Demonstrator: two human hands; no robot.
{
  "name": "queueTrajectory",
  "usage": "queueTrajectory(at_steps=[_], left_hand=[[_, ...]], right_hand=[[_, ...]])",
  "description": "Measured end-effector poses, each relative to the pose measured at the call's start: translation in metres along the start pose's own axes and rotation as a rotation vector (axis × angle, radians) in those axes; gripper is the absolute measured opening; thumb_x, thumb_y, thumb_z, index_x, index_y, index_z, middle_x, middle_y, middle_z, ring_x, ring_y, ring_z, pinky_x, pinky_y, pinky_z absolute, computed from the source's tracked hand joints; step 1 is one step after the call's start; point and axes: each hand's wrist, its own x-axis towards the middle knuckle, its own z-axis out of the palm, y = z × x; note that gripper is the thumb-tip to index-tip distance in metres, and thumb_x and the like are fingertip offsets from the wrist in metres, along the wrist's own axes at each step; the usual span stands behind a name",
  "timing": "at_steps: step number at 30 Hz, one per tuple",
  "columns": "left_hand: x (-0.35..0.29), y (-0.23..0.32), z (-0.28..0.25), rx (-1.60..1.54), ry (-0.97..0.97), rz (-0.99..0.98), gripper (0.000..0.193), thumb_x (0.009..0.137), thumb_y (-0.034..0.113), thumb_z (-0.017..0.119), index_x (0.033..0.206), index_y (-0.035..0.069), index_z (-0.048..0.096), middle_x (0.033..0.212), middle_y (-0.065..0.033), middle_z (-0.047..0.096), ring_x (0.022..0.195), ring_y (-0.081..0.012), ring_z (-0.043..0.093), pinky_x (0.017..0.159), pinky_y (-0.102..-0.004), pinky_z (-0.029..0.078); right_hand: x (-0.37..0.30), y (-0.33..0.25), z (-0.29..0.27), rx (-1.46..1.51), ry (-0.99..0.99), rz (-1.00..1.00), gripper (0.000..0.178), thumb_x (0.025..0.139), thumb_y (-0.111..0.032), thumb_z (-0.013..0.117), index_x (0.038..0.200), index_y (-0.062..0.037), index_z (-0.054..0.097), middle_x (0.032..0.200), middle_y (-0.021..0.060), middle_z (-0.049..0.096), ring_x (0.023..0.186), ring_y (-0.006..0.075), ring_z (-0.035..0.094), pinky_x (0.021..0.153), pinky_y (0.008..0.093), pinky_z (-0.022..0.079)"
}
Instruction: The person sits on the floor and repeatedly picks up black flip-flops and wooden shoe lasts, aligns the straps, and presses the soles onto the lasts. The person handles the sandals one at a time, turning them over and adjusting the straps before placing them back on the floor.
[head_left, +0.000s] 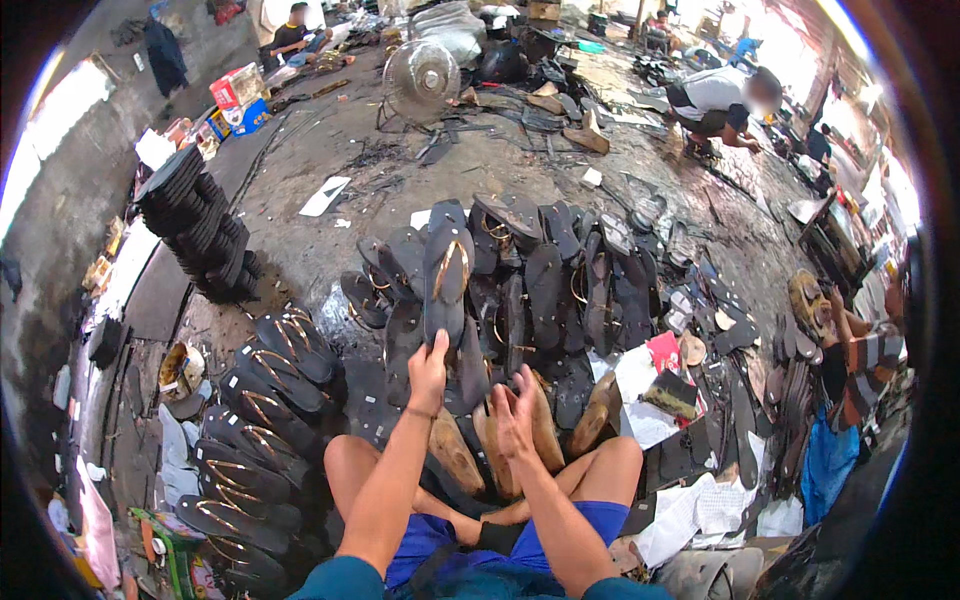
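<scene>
My left hand (428, 374) grips a black sandal (446, 270) with a gold strap by its heel end. The sandal points away from me, over a pile of black sandals (543, 285). Close to my knees, my right hand (514, 412) holds nothing, its fingers apart. It hovers over several wooden shoe lasts (457, 455) lying between my legs. Part of these lasts is hidden behind my hands and forearms. On my left, finished-looking black sandals with gold straps (262, 400) lie in overlapping rows.
A tall stack of black soles (195, 225) stands at the left. Paper scraps (640, 385) and a dark brush-like block (672, 394) lie at the right. Farther off are a round fan (421, 82) and a crouching person (720, 105). Another person's striped clothing (872, 375) shows at the right edge.
</scene>
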Motion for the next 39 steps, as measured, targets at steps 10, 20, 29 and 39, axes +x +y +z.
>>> queueTrajectory(at_steps=[10, 20, 29, 39], left_hand=[[-0.119, 0.052, -0.072, -0.49, 0.126, -0.162, 0.035, 0.104, 0.037, 0.059, 0.113, 0.003, 0.063, 0.109, -0.0079, 0.069, 0.103, -0.02, 0.067, 0.089, -0.0417, 0.057], [-0.247, 0.012, -0.16, -0.08, -0.185, -0.211, 0.029, 0.103, 0.019, 0.059, 0.122, -0.003, 0.062, 0.113, -0.0116, 0.068, 0.099, -0.0213, 0.067, 0.091, -0.0367, 0.055], [-0.339, 0.156, -0.11, 0.608, -0.829, 0.281, 0.068, 0.072, 0.007, 0.085, 0.135, 0.002, 0.059, 0.127, -0.0174, 0.064, 0.119, -0.0301, 0.064, 0.103, -0.0397, 0.05], [-0.37, 0.129, -0.125, 0.567, -0.786, 0.29, 0.036, 0.076, 0.004, 0.08, 0.112, 0.004, 0.074, 0.115, -0.0126, 0.072, 0.108, -0.0294, 0.07, 0.102, -0.0464, 0.055]], right_hand=[[-0.049, 0.007, 0.007, -0.012, -0.409, -0.015, 0.076, 0.07, 0.002, 0.066, 0.144, 0.0012, 0.048, 0.115, 0.0123, 0.062, 0.091, 0.0194, 0.063, 0.085, 0.0324, 0.054], [-0.04, -0.113, 0.008, 0.295, -0.443, 0.265, 0.056, 0.104, -0.032, 0.06, 0.146, 0.0005, 0.042, 0.128, 0.0085, 0.053, 0.11, 0.0162, 0.054, 0.094, 0.0311, 0.05], [-0.218, -0.124, -0.115, -0.091, -0.897, -0.318, 0.052, 0.079, 0.005, 0.075, 0.129, 0.0032, 0.061, 0.131, 0.0217, 0.065, 0.122, 0.0357, 0.064, 0.109, 0.0435, 0.048], [-0.228, -0.142, -0.125, -0.195, -1.047, -0.284, 0.049, 0.075, 0.002, 0.083, 0.121, 0.0003, 0.066, 0.123, 0.0191, 0.069, 0.116, 0.0345, 0.068, 0.106, 0.05, 0.052]])
